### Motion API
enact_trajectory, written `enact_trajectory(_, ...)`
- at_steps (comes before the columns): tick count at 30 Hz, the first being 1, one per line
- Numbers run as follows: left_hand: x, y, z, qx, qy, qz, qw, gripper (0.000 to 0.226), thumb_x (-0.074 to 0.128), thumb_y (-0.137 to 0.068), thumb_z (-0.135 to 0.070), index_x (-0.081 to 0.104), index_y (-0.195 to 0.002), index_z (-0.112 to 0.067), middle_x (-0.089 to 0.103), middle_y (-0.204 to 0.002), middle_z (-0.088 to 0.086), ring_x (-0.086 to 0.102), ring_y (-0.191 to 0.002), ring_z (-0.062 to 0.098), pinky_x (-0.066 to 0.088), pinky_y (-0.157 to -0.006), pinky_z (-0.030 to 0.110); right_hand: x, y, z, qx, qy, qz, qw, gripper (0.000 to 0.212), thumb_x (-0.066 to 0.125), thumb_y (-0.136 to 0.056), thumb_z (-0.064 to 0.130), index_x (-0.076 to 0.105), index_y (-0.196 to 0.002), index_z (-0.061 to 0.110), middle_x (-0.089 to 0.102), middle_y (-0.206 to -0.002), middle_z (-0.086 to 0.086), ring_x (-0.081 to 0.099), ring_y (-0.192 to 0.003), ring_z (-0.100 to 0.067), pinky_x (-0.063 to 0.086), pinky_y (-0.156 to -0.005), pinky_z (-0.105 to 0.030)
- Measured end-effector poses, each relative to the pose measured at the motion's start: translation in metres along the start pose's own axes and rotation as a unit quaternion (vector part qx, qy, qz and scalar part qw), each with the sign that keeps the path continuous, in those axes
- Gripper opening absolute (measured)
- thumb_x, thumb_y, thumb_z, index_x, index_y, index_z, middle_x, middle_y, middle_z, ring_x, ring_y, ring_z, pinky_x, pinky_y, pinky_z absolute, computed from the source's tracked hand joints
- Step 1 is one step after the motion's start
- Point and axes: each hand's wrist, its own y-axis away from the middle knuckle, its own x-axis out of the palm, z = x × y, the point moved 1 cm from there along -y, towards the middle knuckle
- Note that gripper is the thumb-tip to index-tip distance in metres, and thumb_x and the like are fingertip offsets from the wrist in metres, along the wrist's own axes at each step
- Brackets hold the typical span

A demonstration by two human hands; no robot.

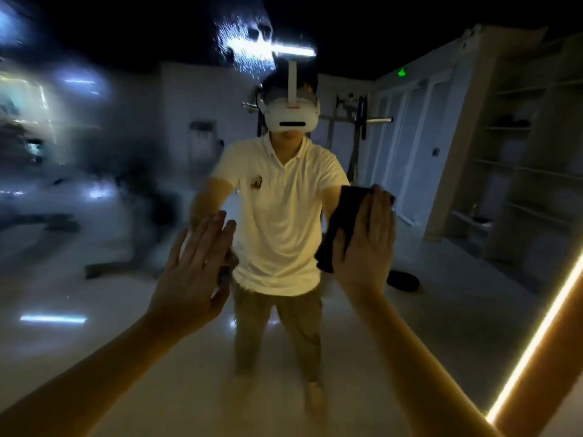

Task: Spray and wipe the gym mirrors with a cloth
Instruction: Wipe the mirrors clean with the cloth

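The mirror [426,310] fills nearly the whole view, and the person's reflection [280,216] stands in the middle of it. A smeared haze [63,137] covers the glass toward its left edge. A patch of spray droplets [246,48] sits high on the mirror, above the reflected head. A light strip [536,342] runs along the mirror's right edge at the lower corner.

The dark cloth [337,228] lies flat on the glass right of centre, about chest height on the reflection. The right hand [366,244] presses it there with straight fingers and a flat palm, pinching nothing. The left hand [192,272] is also flat and holds nothing. Its fingertips seem to meet their reflection, so it is probably bracing on the glass left of centre. No spray bottle is in view.

This looks like the wiping step. To do it well:

- Keep the palm spread evenly over the cloth so that it does not bunch or slip out.
- Work in overlapping passes from the high droplets downward, then across to the haze at the left edge.
- Take the bare left palm off the mirror, since it is likely to leave a print, and wipe over that spot last.
- Turn the cloth to a dry face once it starts to streak.
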Motion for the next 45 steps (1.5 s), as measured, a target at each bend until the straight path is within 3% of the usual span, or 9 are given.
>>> enact_trajectory(4,-0.02,-0.034,0.016,-0.023,0.008,-0.03,0.999,0.089,0.045,-0.096,-0.045,0.001,-0.168,-0.018,0.013,-0.174,0.016,0.016,-0.16,0.037,0.024,-0.124,0.065,-0.007,-0.063,0.029,0.055,-0.018,-0.07,0.996,0.072,0.036,-0.098,0.028,0.021,-0.16,-0.005,0.018,-0.169,-0.021,0.012,-0.158,-0.038,0.012,-0.128,-0.053)
enact_trajectory(7,-0.035,-0.061,0.03,-0.021,-0.018,-0.067,0.997,0.084,0.045,-0.098,-0.046,0.011,-0.167,-0.014,0.019,-0.172,0.019,0.023,-0.157,0.041,0.02,-0.126,0.063,0.006,-0.096,0.079,0.009,-0.015,-0.08,0.997,0.072,0.048,-0.1,0.026,0.022,-0.16,-0.003,0.018,-0.169,-0.022,0.012,-0.158,-0.038,0.014,-0.127,-0.055)
enact_trajectory(13,-0.065,-0.116,0.064,-0.053,-0.026,-0.147,0.987,0.067,0.033,-0.109,-0.046,0.037,-0.157,0.001,0.033,-0.164,0.026,0.029,-0.153,0.042,0.017,-0.128,0.054,0.029,-0.119,0.177,-0.287,0.021,-0.014,0.958,0.061,0.027,-0.109,0.036,0.025,-0.161,0.005,0.019,-0.169,-0.016,0.009,-0.159,-0.033,0.008,-0.129,-0.051)
enact_trajectory(16,-0.078,-0.138,0.082,-0.043,-0.029,-0.153,0.987,0.065,0.059,-0.098,-0.038,0.048,-0.148,0.003,0.043,-0.154,0.028,0.039,-0.144,0.046,0.031,-0.119,0.063,0.027,-0.137,0.165,-0.379,0.056,-0.001,0.924,0.062,0.032,-0.109,0.038,0.027,-0.161,0.005,0.02,-0.169,-0.015,0.012,-0.159,-0.031,0.013,-0.128,-0.051)
enact_trajectory(21,-0.092,-0.159,0.099,-0.001,-0.083,-0.17,0.982,0.062,0.06,-0.096,-0.045,0.057,-0.141,-0.002,0.046,-0.153,0.026,0.045,-0.141,0.046,0.025,-0.12,0.059,-0.009,-0.182,0.107,-0.273,0.09,-0.06,0.956,0.067,0.038,-0.107,0.038,0.023,-0.162,0.003,0.018,-0.17,-0.018,0.012,-0.159,-0.032,0.013,-0.128,-0.051)
enact_trajectory(29,-0.121,-0.206,0.138,-0.009,-0.095,-0.221,0.97,0.079,0.043,-0.099,-0.054,0.037,-0.158,-0.002,0.031,-0.166,0.023,0.028,-0.155,0.04,0.022,-0.125,0.059,-0.044,-0.262,0.096,0.024,0.084,-0.132,0.987,0.07,0.028,-0.102,0.033,0.016,-0.162,-0.001,0.015,-0.17,-0.02,0.012,-0.158,-0.033,0.011,-0.128,-0.05)
enact_trajectory(38,-0.13,-0.224,0.176,0.003,-0.105,-0.259,0.96,0.069,0.035,-0.106,-0.039,0.034,-0.158,0.005,0.029,-0.167,0.024,0.024,-0.158,0.037,0.022,-0.125,0.062,-0.002,-0.266,0.252,-0.203,0.117,-0.1,0.967,0.071,0.01,-0.103,0.04,0.006,-0.162,0.001,0.002,-0.17,-0.02,0.0,-0.159,-0.032,0.002,-0.129,-0.05)
enact_trajectory(42,-0.136,-0.238,0.197,-0.035,-0.11,-0.264,0.958,0.074,0.032,-0.106,-0.046,0.029,-0.161,0.004,0.024,-0.17,0.022,0.019,-0.16,0.035,0.018,-0.127,0.06,-0.002,-0.269,0.246,-0.316,0.147,-0.075,0.934,0.073,0.029,-0.1,0.039,0.017,-0.163,0.003,0.011,-0.171,-0.016,0.007,-0.159,-0.027,0.004,-0.129,-0.046)
enact_trajectory(45,-0.136,-0.24,0.197,-0.037,-0.103,-0.262,0.959,0.077,0.03,-0.105,-0.049,0.026,-0.162,0.003,0.023,-0.171,0.021,0.017,-0.16,0.034,0.015,-0.129,0.057,-0.022,-0.285,0.204,-0.269,0.154,-0.08,0.947,0.075,0.029,-0.097,0.04,0.019,-0.163,0.006,0.013,-0.171,-0.014,0.01,-0.159,-0.026,0.009,-0.129,-0.047)
